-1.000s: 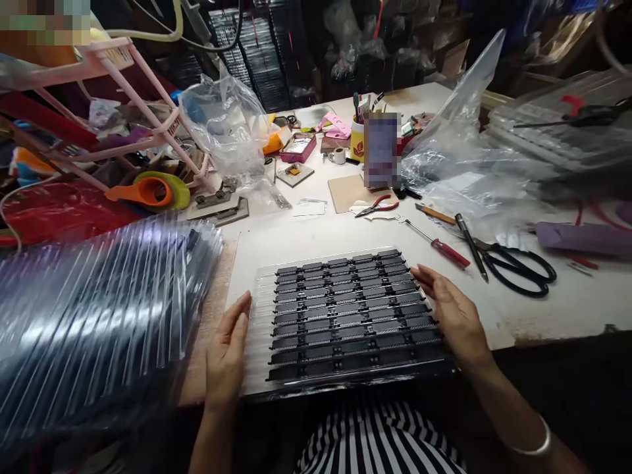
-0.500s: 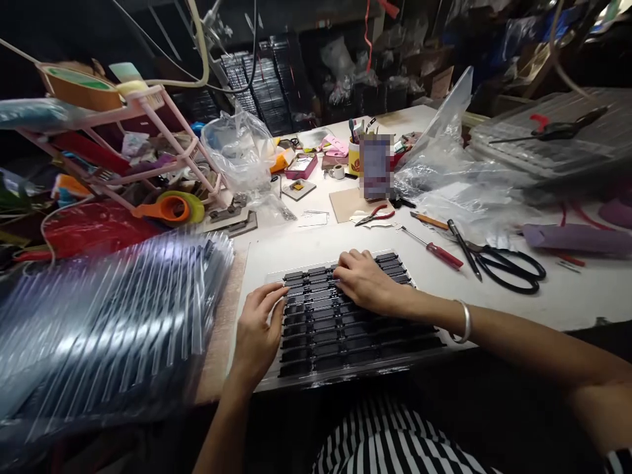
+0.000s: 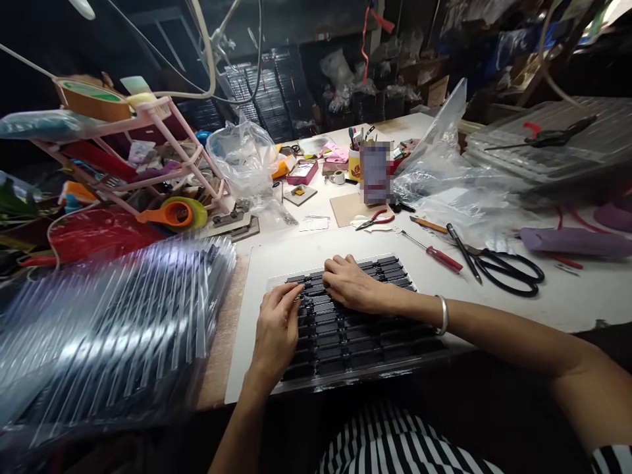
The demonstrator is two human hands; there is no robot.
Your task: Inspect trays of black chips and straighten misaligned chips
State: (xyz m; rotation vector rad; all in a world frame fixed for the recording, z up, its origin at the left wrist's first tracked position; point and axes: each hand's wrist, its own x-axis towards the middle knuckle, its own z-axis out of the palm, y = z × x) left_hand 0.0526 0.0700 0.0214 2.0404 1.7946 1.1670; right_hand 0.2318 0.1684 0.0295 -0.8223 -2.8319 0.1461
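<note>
A clear plastic tray lies on a white board in front of me. It holds rows of black pieces with fine comb-like teeth along their edges. My left hand is over the tray's left side, thumb and fingers drawn together at the end of an upper row. Just to its right, my right hand rests on the upper rows with its fingers curled down. Whatever either set of fingertips grips is hidden or too small to make out. A silver bangle circles my right wrist.
Clear-ribbed plastic trays are stacked at left, beside a pink rack. To the right lie a red-handled screwdriver, a black pen-like tool and large scissors. Pliers and plastic bags lie farther back.
My left hand has moved right, from the tray's left edge onto the pieces. The right hand has shifted slightly left along the upper rows, so the hands are closer together.
</note>
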